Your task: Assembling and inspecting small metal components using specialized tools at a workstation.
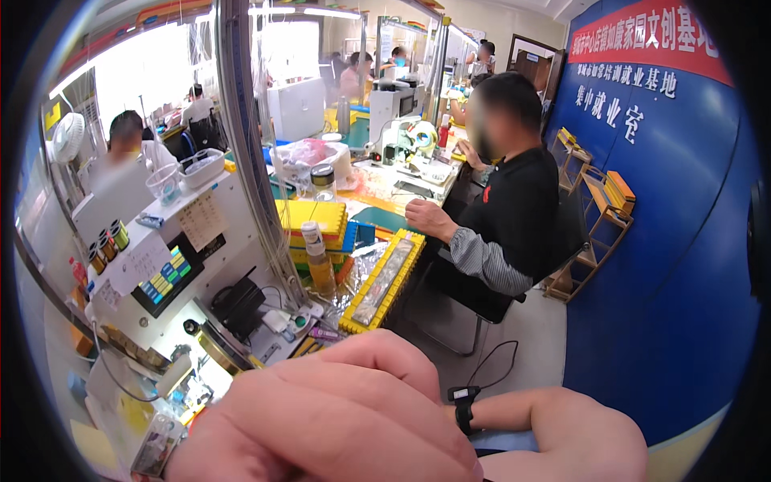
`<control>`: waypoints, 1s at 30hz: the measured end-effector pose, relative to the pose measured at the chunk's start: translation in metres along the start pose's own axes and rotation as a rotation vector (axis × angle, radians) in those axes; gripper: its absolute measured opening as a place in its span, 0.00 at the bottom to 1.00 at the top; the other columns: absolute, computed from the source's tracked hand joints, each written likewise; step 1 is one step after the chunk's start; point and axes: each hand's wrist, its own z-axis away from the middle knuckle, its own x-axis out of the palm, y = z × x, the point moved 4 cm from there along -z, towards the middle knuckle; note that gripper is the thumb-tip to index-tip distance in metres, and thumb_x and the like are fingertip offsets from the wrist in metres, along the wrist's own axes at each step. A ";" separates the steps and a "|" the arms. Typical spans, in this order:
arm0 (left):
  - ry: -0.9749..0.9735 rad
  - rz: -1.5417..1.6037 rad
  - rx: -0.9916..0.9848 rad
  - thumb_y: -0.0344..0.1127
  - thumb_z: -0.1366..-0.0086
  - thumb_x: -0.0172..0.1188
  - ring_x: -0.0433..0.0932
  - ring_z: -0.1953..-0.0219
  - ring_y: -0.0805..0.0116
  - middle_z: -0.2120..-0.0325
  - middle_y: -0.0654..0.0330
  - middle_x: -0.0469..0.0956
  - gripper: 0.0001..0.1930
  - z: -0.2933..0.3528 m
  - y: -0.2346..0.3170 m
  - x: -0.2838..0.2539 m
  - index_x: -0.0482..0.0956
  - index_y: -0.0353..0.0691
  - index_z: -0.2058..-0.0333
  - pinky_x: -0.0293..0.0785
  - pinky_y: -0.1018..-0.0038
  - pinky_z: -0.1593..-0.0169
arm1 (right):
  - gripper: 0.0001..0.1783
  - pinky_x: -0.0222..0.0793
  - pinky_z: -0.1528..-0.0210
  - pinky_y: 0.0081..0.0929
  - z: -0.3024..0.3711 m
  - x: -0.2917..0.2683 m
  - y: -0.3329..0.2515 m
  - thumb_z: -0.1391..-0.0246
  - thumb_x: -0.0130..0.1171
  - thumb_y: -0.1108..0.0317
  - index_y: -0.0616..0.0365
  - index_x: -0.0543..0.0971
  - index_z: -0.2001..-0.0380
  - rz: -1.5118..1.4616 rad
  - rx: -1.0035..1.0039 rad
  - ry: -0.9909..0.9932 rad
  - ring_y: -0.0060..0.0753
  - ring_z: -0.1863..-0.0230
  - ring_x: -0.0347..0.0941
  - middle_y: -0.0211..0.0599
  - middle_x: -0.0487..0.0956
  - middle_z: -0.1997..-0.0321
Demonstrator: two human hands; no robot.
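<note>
Before the near right corner of the table (393,199), my left hand (321,410) looms close, its fingers bent and bunched; I cannot tell whether it grips anything. My right forearm (502,411), with one black band (463,414) at the wrist, runs behind it, so that hand is hidden and I cannot tell how far open it is.

Just past my left hand, one long yellow tray (375,277) lies slanting along the table's right edge, grey stuff inside it. Left of it I count one white-capped bottle (320,269); beyond that come one pile of yellow boxes (309,215), one dark-lidded jar (324,186) and one white machine (418,140) farther up the right edge.

Silvery foil (353,265) covers the table's near end; farther back the top looks orange. One co-worker (510,193) in black sits at the right edge. Behind stands one wooden rack (598,210) against a blue wall (666,241) under one red banner (642,42); the floor (526,337) is pale.
</note>
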 end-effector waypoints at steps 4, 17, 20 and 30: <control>0.082 0.159 0.088 0.45 0.21 0.51 0.82 0.69 0.57 0.67 0.50 0.85 0.16 0.018 -0.011 0.003 0.69 0.48 0.41 0.74 0.66 0.64 | 0.38 0.63 0.30 0.46 0.001 0.005 0.006 0.43 0.65 0.59 0.59 0.64 0.32 0.000 0.009 0.008 0.61 0.31 0.62 0.55 0.61 0.30; 0.490 0.291 -0.275 0.43 0.21 0.52 0.78 0.76 0.62 0.75 0.49 0.81 0.16 0.043 -0.011 0.056 0.71 0.41 0.70 0.74 0.70 0.68 | 0.39 0.63 0.31 0.47 0.002 0.017 0.013 0.44 0.66 0.60 0.59 0.64 0.32 0.039 0.012 -0.019 0.62 0.32 0.62 0.54 0.61 0.30; 0.499 0.351 -0.235 0.44 0.21 0.51 0.78 0.76 0.63 0.75 0.49 0.81 0.16 0.039 -0.022 0.056 0.71 0.42 0.69 0.74 0.69 0.68 | 0.38 0.64 0.32 0.45 0.007 0.006 0.015 0.45 0.66 0.62 0.59 0.64 0.33 0.057 0.037 0.015 0.61 0.33 0.63 0.54 0.62 0.30; 0.492 0.365 -0.261 0.44 0.24 0.56 0.77 0.78 0.62 0.76 0.50 0.80 0.13 0.046 -0.014 0.069 0.69 0.42 0.65 0.74 0.70 0.70 | 0.38 0.64 0.31 0.45 0.006 0.005 0.004 0.44 0.66 0.62 0.60 0.64 0.33 0.056 0.023 0.014 0.60 0.32 0.63 0.54 0.62 0.31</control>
